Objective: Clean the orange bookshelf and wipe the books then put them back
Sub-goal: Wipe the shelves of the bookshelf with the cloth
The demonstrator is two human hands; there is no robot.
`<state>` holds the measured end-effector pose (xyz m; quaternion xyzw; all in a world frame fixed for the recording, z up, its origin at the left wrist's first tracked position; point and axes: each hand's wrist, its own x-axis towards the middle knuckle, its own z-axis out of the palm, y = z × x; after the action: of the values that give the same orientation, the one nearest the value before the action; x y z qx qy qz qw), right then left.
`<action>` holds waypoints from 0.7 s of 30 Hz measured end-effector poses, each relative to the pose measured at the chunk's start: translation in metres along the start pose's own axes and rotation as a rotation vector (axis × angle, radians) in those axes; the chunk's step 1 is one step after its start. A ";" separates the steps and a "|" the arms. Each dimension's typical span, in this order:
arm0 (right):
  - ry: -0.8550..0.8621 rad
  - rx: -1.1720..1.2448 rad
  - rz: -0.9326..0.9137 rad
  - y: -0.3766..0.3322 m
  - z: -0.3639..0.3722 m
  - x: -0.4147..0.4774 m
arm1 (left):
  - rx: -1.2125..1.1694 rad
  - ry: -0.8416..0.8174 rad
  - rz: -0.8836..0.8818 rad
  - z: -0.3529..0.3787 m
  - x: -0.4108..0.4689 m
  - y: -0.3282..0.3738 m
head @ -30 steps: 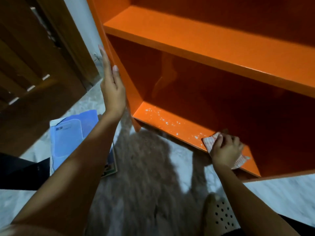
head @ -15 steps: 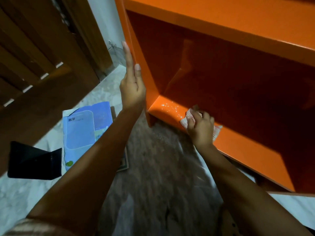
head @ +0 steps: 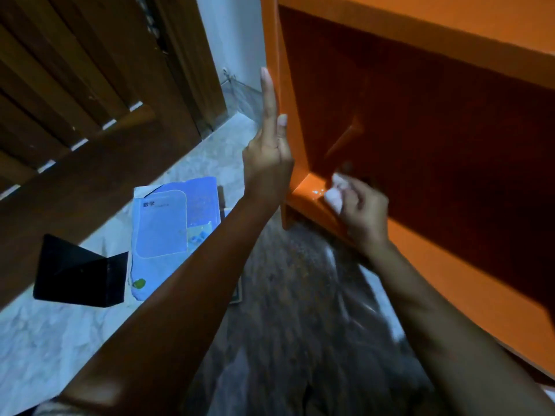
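Since the earlier frame, the right hand [head: 363, 214] has travelled leftward along the bottom shelf [head: 444, 265] and now sits close to the left inner corner of the orange bookshelf [head: 450, 34]. Its fingers are curled around a crumpled whitish cloth [head: 335, 195], which is pressed onto the shelf surface. A few white specks [head: 316, 192] lie on the shelf just left of the cloth, between it and the corner.

The left hand [head: 267, 163] remains in place, just left of the right hand and slightly higher. Its fingers are straight and together, lying flat against the outer face of the bookshelf's left side panel (it grips nothing).

Left of the left hand and nearer the person, a blue book [head: 163, 223] lies flat on the pale marbled floor [head: 45, 340], on top of further books whose edges show around it. A black bookend [head: 79, 273] stands on the floor just left of this stack. Beyond both, further left of the hands, is a dark wooden door [head: 75, 85].
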<state>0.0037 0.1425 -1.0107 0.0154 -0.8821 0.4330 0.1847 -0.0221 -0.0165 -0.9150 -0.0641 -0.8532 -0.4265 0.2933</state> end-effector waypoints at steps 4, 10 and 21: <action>-0.069 -0.338 0.204 0.036 0.001 0.024 | 0.061 0.045 0.025 0.001 0.000 0.003; -0.277 -0.404 0.095 0.020 0.032 0.043 | 0.024 0.002 0.077 -0.004 0.000 -0.002; -0.277 -0.228 -0.092 -0.003 0.045 0.013 | -0.022 -0.124 0.061 -0.013 0.003 0.002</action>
<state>-0.0217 0.1080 -1.0286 0.0942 -0.9409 0.3148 0.0815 -0.0180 -0.0257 -0.9054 -0.1197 -0.8626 -0.4220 0.2521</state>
